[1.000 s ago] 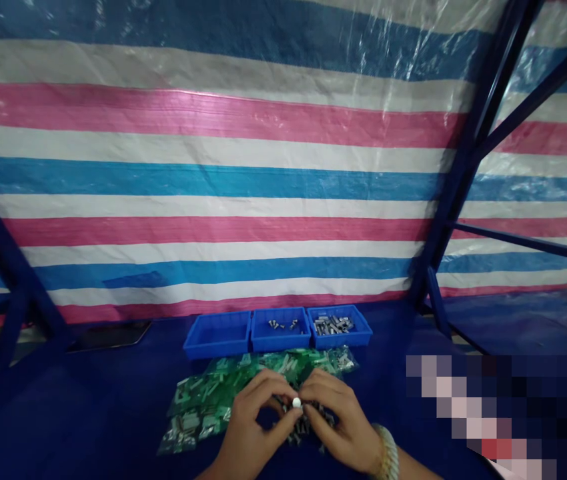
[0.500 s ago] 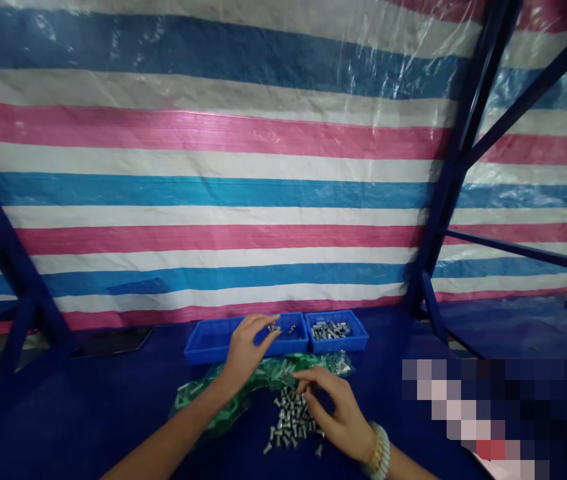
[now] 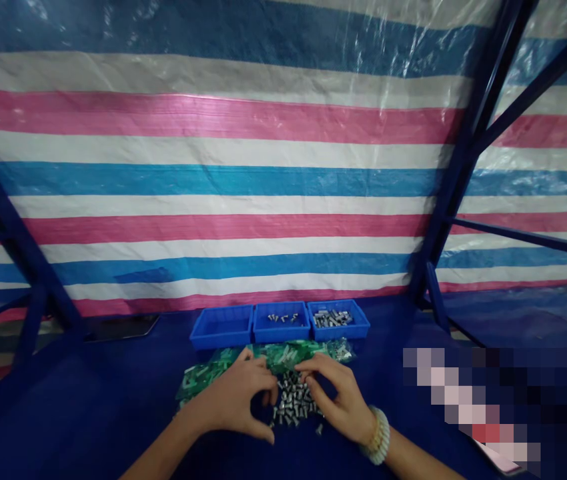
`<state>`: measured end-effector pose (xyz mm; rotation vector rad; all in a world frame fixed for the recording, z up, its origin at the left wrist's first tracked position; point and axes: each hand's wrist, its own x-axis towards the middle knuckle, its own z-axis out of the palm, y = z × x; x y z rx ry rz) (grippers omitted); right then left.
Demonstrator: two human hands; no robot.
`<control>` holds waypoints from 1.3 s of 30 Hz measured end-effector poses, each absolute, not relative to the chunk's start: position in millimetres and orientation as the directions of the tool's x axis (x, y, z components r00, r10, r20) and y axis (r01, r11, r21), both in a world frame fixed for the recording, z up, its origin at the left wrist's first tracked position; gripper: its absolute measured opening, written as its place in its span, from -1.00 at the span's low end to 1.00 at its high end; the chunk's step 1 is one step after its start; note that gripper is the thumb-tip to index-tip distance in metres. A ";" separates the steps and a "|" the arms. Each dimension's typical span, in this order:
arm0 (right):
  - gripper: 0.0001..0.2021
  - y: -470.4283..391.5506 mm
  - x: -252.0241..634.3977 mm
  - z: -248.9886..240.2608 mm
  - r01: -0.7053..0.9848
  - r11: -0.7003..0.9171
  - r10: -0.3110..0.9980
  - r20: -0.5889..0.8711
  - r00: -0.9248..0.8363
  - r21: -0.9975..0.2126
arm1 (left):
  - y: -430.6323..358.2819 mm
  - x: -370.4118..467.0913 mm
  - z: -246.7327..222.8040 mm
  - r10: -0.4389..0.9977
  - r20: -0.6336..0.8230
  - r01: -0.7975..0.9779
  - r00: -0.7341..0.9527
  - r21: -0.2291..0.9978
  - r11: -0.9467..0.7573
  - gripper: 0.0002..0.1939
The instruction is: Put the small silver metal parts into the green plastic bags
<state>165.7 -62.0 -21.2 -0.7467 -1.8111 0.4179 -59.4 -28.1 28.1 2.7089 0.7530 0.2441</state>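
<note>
A pile of short metal screws (image 3: 294,403) lies on the blue table between my two hands. At the pile's left edge is my left hand (image 3: 241,393), thumb and fingers spread apart with nothing between them. My right hand (image 3: 338,397), with a pale beaded bracelet on its wrist, is at the right side of the pile. Its thumb and fingertips are curled together over the screws; what they hold is too small to make out. Behind both hands stretches a green-tinted clear plastic bag (image 3: 283,355) with small parts in it, partly hidden by my left hand.
Three blue bins stand in a row behind the bag: a bare left bin (image 3: 223,325), a middle bin (image 3: 281,331) with several screws, and a right bin (image 3: 358,330) with metal cylinders. A dark flat device (image 3: 123,327) lies back left. Blue frame posts (image 3: 456,193) flank the striped sheet.
My left hand has come back from over the middle bin to the left side of the screw pile, its fingers spreading. My right hand has stayed by the pile. The view has shifted slightly.
</note>
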 end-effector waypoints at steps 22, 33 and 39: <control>-0.75 -65.3 163.2 -17.5 0.257 0.795 0.598 0.782 -0.177 -0.550 | -37.7 -43.0 20.8 0.787 0.129 0.130 0.603 0.958 -0.257 -0.85; -0.82 -68.5 160.1 -12.0 0.182 0.841 0.541 0.802 -0.253 -0.510 | -40.4 -34.0 8.4 0.835 0.049 0.094 0.548 0.988 -0.119 -0.80; -0.84 -68.2 159.7 -9.9 0.182 0.839 0.543 0.803 -0.245 -0.512 | -40.7 -33.1 9.8 0.834 0.038 0.103 0.551 0.988 -0.113 -0.80</control>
